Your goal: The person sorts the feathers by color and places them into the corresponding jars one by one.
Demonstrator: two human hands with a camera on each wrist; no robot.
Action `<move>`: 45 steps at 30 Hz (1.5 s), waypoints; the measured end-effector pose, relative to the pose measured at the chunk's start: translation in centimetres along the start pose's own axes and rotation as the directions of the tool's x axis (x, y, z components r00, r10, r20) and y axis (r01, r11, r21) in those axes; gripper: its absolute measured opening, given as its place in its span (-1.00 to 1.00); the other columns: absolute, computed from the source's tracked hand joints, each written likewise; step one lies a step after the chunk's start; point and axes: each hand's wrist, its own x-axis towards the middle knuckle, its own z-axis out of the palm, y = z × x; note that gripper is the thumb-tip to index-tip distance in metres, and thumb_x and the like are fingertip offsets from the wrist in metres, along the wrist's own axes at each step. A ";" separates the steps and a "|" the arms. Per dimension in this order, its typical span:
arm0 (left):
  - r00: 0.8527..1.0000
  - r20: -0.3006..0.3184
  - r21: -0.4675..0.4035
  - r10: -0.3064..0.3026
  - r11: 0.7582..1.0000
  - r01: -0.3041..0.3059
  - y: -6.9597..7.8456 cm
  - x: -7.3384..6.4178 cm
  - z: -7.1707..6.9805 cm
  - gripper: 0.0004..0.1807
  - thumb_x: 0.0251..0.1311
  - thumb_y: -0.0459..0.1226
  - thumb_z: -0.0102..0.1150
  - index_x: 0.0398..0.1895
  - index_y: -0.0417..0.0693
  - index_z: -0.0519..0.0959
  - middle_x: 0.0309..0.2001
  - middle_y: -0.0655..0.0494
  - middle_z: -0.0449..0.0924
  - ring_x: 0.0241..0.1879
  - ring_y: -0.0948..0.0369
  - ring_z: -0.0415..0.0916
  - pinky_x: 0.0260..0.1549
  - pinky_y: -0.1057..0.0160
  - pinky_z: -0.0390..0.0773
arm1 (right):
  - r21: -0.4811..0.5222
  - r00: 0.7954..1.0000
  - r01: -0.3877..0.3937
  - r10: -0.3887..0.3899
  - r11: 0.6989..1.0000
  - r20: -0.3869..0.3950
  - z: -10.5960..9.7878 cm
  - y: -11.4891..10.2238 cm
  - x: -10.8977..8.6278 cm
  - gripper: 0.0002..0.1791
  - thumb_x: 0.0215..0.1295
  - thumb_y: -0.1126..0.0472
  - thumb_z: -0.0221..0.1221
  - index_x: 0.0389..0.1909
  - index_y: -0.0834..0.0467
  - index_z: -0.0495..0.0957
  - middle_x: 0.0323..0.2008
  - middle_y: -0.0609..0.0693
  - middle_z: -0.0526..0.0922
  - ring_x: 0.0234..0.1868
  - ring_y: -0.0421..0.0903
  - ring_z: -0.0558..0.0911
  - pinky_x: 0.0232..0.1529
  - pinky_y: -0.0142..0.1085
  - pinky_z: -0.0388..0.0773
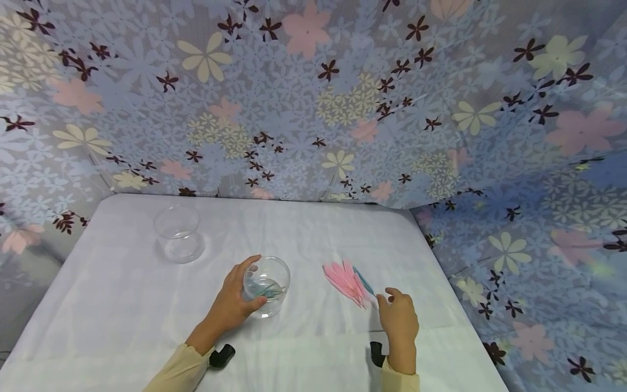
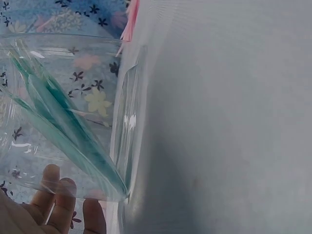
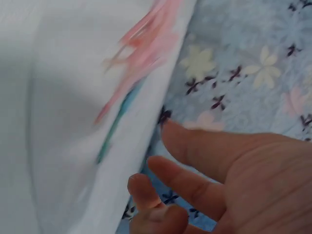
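My left hand [image 1: 230, 305] grips a clear cup [image 1: 286, 280], thumb on the near side and fingers round the far side. Inside the cup lie several teal feathers [image 2: 63, 122], slanting from its base toward the rim. To the right, a bunch of pink feathers [image 1: 343, 280] rests on the cloth, with a single blue-green feather [image 1: 362, 280] along its right side. Close by the lower end of that feather is my right hand [image 1: 399, 318]. Its thumb and fingers [image 3: 190, 190] are apart and loosely bent in the right wrist view, with nothing between them.
A second clear cup [image 1: 180, 238] stands at the back left of the table, which has a white cloth [image 1: 122, 305]. Flowered fabric [image 1: 294, 109] hangs behind the table and along its right side. Dark wrist devices [image 1: 222, 356] sit by both sleeves.
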 end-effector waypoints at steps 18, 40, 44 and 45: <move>1.000 -0.013 0.001 -0.002 1.000 0.002 -0.1 -0.1 0.3 -0.01 -0.05 0.03 0.42 0.51 0.41 0.16 0.17 -0.04 0.44 0.16 -0.05 0.39 -0.02 -0.22 0.47 | 0.014 0.999 -0.044 0.044 0.999 0.009 1.8 2.3 1.9 -0.77 0.32 0.18 0.21 -0.20 0.29 0.65 -0.30 0.17 0.63 -0.35 0.07 0.56 -0.35 -0.05 0.47; 1.000 0.006 0.009 -0.016 1.000 0.016 0.0 0.0 0.1 -0.01 -0.04 0.14 0.40 0.51 0.43 0.14 0.19 -0.07 0.43 0.18 -0.06 0.38 0.00 -0.24 0.46 | 0.134 0.989 0.040 -0.020 0.990 -0.144 1.0 2.3 2.1 -0.77 0.41 0.17 0.16 -0.19 0.26 0.67 -0.22 0.20 0.71 -0.25 0.13 0.63 -0.21 -0.01 0.47; 1.000 0.009 0.006 -0.018 1.000 0.018 0.1 0.0 0.1 -0.01 -0.03 0.16 0.38 0.51 0.43 0.14 0.19 -0.08 0.42 0.18 -0.07 0.37 0.00 -0.25 0.46 | 0.211 0.984 0.098 -0.062 0.972 -0.169 0.6 1.4 2.2 -0.77 0.42 0.12 0.20 -0.12 0.19 0.70 -0.18 0.12 0.73 -0.29 0.03 0.58 -0.31 -0.20 0.45; 1.000 0.010 0.005 -0.020 1.000 0.020 0.1 0.0 0.1 -0.01 -0.03 0.16 0.38 0.51 0.44 0.13 0.19 -0.08 0.42 0.18 -0.07 0.37 0.00 -0.25 0.46 | 0.241 0.983 0.109 -0.069 0.964 -0.168 0.5 1.1 2.1 -0.78 0.42 0.11 0.21 -0.11 0.17 0.70 -0.18 0.09 0.73 -0.31 -0.01 0.56 -0.35 -0.25 0.44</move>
